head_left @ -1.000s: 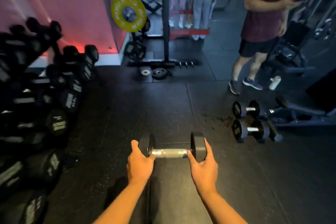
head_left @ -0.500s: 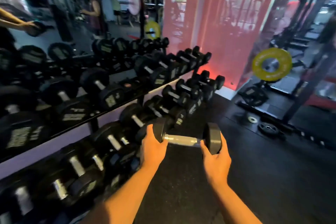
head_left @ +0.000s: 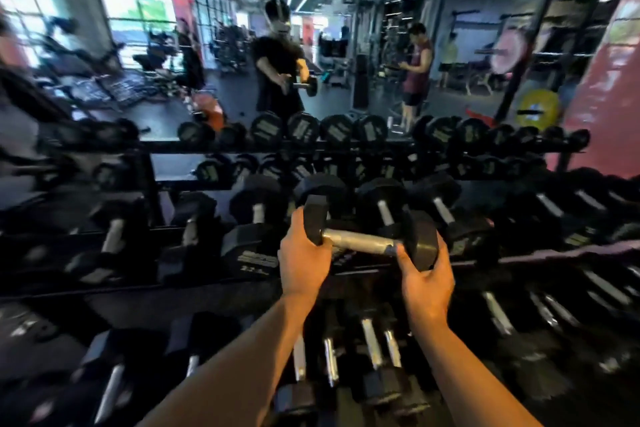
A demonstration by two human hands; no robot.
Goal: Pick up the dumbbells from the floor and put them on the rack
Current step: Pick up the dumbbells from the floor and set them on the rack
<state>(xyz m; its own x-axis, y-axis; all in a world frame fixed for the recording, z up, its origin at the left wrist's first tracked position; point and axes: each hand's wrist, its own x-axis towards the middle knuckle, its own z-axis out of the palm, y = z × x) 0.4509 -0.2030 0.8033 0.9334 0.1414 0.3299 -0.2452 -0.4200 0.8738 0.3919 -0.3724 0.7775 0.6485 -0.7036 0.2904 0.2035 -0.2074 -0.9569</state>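
I hold a black hex dumbbell (head_left: 360,240) with a silver handle crosswise in front of me, its right end a little lower. My left hand (head_left: 303,258) grips its left head and my right hand (head_left: 426,282) cups its right head from below. The dumbbell hangs in the air just in front of the upper shelf of the dumbbell rack (head_left: 194,282), above the lower shelf. Both shelves hold several black dumbbells with their handles pointing toward me.
A wall mirror behind the rack (head_left: 221,104) reflects the gym, myself and a person in a maroon top (head_left: 417,69). A red wall panel (head_left: 602,90) and a yellow weight plate (head_left: 536,109) are at the right. The picture is blurred at its edges.
I have turned left from the open floor to face the rack head-on, carrying the dumbbell up from floor level to the height of the upper shelf. Both hands keep their hold.
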